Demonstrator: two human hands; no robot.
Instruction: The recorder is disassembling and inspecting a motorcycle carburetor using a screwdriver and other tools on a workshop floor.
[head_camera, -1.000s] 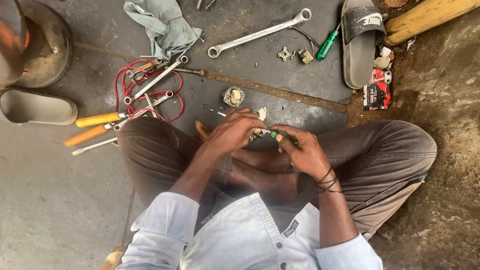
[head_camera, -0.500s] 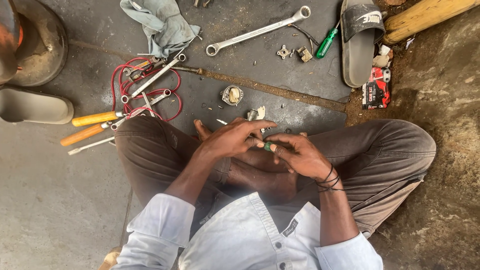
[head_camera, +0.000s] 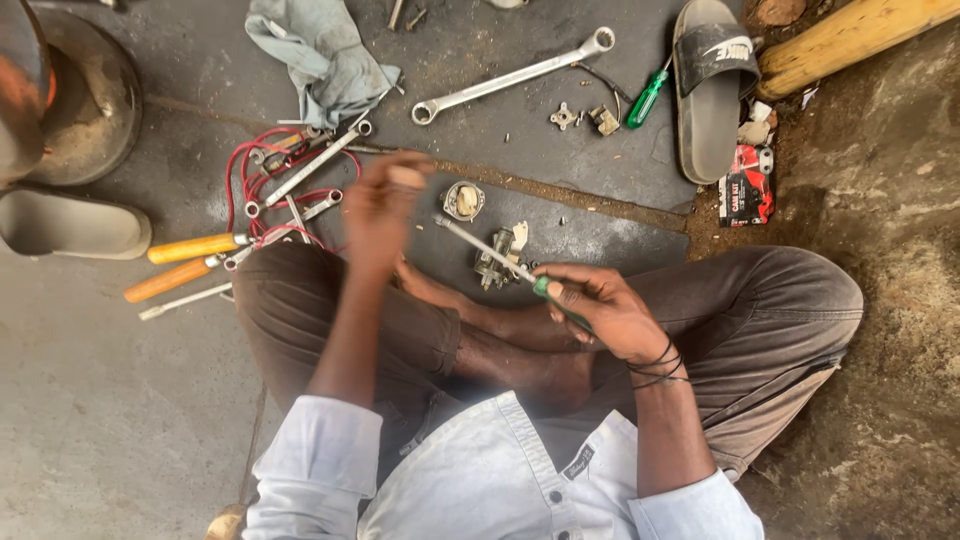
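A green-handled screwdriver (head_camera: 520, 275) is gripped in the right hand (head_camera: 600, 310), the fingers curled around the handle and the shaft slanting up and away to the left. The wrist is ringed by dark bands. Just beyond the right hand, under the shaft, a small metal part (head_camera: 493, 262) lies on the floor (head_camera: 560, 215).

The left hand (head_camera: 382, 205) is raised above the left knee and blurred; nothing is seen in it, and whether the fingers are spread or curled cannot be told. Between the two hands, slightly farther out, a round metal cap (head_camera: 463, 200) is seen; what it holds cannot be made out.

To the left of the left hand, two orange-handled tools (head_camera: 185, 262) lie side by side, next to a coil of red wire (head_camera: 262, 185) crossed by small spanners (head_camera: 305, 170). Beyond the hands, one long spanner (head_camera: 515, 78) is laid on the floor, with a grey rag (head_camera: 320, 60) left of it. Past the right hand, two small fittings (head_camera: 585, 118), a second green screwdriver (head_camera: 648, 98) and one black sandal (head_camera: 712, 85) are seen. A second sandal (head_camera: 70, 222) lies far to the left.
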